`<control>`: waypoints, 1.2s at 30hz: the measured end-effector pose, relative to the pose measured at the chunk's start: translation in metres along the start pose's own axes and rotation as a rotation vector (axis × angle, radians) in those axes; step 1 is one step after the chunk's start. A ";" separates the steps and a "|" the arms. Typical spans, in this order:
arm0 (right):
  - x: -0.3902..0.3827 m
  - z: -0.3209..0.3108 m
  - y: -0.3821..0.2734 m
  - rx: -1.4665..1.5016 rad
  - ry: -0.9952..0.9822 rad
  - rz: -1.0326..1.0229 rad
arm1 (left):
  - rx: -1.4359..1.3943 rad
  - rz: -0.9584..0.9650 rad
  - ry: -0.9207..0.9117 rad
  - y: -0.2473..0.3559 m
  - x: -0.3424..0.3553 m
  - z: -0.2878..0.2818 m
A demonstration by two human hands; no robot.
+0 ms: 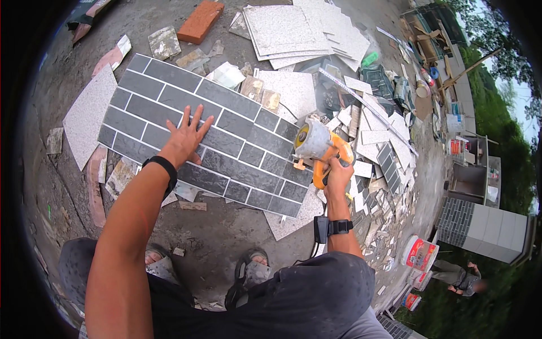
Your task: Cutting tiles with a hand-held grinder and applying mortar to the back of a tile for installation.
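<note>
A long dark grey tile (231, 124) with white brick-pattern lines lies slantwise before me, propped on smaller tile pieces. My left hand (189, 135) presses flat on it, fingers spread, holding nothing. Wrapped round the orange handle of a hand-held tile cutter (314, 141) is my right hand (340, 174). The cutter sits at the tile's right end, its grey guard and yellow hub facing left. The blade's edge is hidden, so I cannot tell whether it touches the tile. A speckled white tile (293, 220) sticks out from under the near right corner.
White tiles (288, 31) are stacked at the far side, by a red brick (200, 21). Broken offcuts (367, 181) cover the ground on the right, with a metal straightedge (367, 107) across them. Farther right are buckets (419, 253) and another person (460, 277). My sandalled feet are close below.
</note>
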State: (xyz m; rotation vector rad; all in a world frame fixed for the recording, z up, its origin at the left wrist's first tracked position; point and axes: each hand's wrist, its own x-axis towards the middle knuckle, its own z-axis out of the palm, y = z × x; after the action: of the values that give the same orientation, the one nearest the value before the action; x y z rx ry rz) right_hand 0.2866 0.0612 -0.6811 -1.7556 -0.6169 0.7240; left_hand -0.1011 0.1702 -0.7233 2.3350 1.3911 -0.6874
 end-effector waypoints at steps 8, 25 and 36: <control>-0.008 -0.003 0.004 0.018 0.009 0.011 | 0.004 -0.001 0.001 -0.001 0.000 0.002; -0.024 -0.005 0.010 0.020 0.008 0.018 | -0.001 0.008 0.051 0.000 -0.002 0.004; -0.048 -0.011 0.005 0.005 -0.013 0.037 | -0.013 -0.002 0.018 0.000 0.000 0.003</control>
State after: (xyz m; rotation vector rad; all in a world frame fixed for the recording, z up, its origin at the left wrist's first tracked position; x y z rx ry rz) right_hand 0.2626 0.0183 -0.6751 -1.7631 -0.5916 0.7624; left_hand -0.1018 0.1690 -0.7263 2.3352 1.4014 -0.6575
